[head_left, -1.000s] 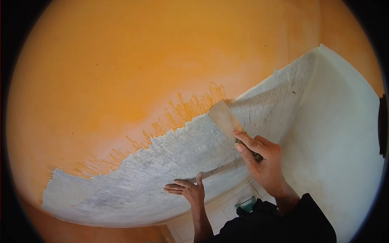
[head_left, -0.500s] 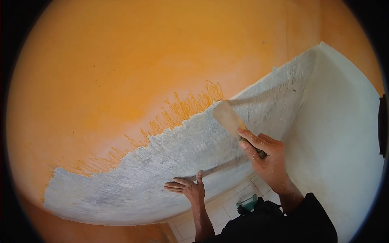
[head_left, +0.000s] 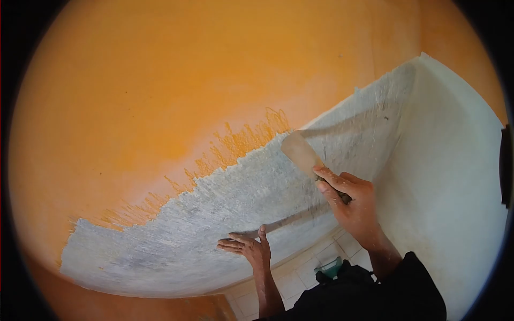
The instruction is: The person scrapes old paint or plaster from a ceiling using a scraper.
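My right hand [head_left: 350, 198] is wrapped round the dark handle of a putty knife [head_left: 301, 151]. Its broad, flat blade lies at the upper edge of the grey-white scraped part of the wall [head_left: 230, 198], by the orange paint [head_left: 160, 80]. Just left of the blade, ragged orange paint runs along that edge in jagged streaks. Lower down, my left hand [head_left: 249, 249] rests on the grey surface, fingers outstretched and thumb up, with nothing in it. The blade's tip seems to touch the wall.
A smooth whitish wall [head_left: 450, 176] meets the grey one at a corner on the right. Below are floor tiles [head_left: 300, 278] and a green object [head_left: 330, 266] beside my dark clothing. A dark object [head_left: 505, 166] stands at the right edge.
The view has shifted slightly, so the wall sits a little further left and higher. The putty knife stays near the paint edge; my left hand keeps its place.
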`<state>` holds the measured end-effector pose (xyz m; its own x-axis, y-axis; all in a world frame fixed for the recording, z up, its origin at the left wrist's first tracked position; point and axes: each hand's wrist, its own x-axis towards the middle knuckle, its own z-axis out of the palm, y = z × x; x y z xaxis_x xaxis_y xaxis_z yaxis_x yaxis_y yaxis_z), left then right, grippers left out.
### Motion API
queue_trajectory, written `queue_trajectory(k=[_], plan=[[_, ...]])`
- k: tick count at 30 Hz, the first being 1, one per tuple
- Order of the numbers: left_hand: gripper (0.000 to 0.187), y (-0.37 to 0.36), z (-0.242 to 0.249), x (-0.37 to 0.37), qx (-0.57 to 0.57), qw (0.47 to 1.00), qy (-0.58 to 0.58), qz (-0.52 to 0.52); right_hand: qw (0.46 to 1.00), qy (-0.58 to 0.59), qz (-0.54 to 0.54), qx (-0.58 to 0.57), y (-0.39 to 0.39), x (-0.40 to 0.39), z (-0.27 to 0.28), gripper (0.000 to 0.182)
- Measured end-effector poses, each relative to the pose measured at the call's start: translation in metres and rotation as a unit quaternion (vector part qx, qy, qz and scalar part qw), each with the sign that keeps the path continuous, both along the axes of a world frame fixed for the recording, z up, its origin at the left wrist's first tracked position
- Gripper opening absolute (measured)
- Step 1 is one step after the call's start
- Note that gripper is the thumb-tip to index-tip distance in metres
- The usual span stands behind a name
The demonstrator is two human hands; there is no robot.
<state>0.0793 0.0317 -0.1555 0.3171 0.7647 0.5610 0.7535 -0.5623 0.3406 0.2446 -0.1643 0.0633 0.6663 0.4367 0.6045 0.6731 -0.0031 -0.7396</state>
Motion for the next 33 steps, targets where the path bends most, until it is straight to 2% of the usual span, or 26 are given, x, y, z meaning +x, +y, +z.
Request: queue_trajectory(k=[1,4,7,10,11,14,17,20,22,23,25,27,29,32,33], plan=[[0.109,-0.001,0.0,-0.003,-0.003,1.0,0.004,0.004,1.0,0.0,0.003,-0.007,0.001,0.0,-0.009,0.029],[0.109,-0.002,0.0,-0.004,-0.018,1.0,-0.017,-0.008,0.995,-0.053,0.0,0.079,0.021,0.004,-0.002,0.029],[0.108,0.0,-0.005,-0.003,0.006,0.999,-0.027,-0.02,0.996,-0.058,-0.002,0.074,0.026,-0.001,0.025,0.03],[0.107,0.001,-0.006,-0.002,-0.014,1.0,-0.027,-0.005,0.999,-0.04,-0.013,0.019,0.012,0.002,-0.018,0.031],[0.107,0.003,-0.006,-0.002,-0.004,0.999,-0.034,-0.017,0.999,-0.035,0.005,0.009,0.011,0.003,-0.027,0.037],[0.108,0.005,-0.01,-0.001,0.02,0.999,-0.024,-0.016,0.994,-0.043,0.01,0.099,0.017,0.003,-0.027,0.044],[0.109,0.001,-0.007,-0.003,0.0,1.0,-0.011,-0.01,0.988,0.082,0.078,0.101,0.004,0.005,-0.019,0.047],[0.111,-0.001,-0.003,-0.002,-0.008,1.0,-0.012,-0.009,0.983,0.091,0.157,0.034,0.004,0.023,-0.04,0.046],[0.112,-0.004,0.001,-0.002,-0.04,0.999,-0.017,0.001,0.958,0.186,0.218,0.016,0.007,0.028,-0.047,0.047],[0.112,-0.006,0.002,-0.001,-0.057,0.998,-0.02,0.003,0.941,0.233,0.245,0.005,0.008,0.03,-0.051,0.048],[0.112,-0.005,0.001,0.002,-0.048,0.998,-0.039,-0.006,0.874,0.324,0.362,-0.018,0.019,0.044,-0.077,0.049],[0.111,-0.01,0.004,0.001,-0.058,0.997,-0.046,0.0,0.773,0.428,0.468,-0.011,0.023,0.042,-0.084,0.052],[0.111,-0.011,0.009,0.004,-0.081,0.996,-0.048,0.009,0.642,0.534,0.55,0.03,0.032,0.029,-0.079,0.057],[0.111,-0.018,0.018,0.008,-0.106,0.991,-0.087,0.007,0.518,0.557,0.648,0.032,0.029,0.032,-0.072,0.062],[0.11,-0.021,0.02,0.008,-0.108,0.99,-0.092,-0.002,0.524,0.578,0.623,0.053,0.031,0.027,-0.074,0.063]])
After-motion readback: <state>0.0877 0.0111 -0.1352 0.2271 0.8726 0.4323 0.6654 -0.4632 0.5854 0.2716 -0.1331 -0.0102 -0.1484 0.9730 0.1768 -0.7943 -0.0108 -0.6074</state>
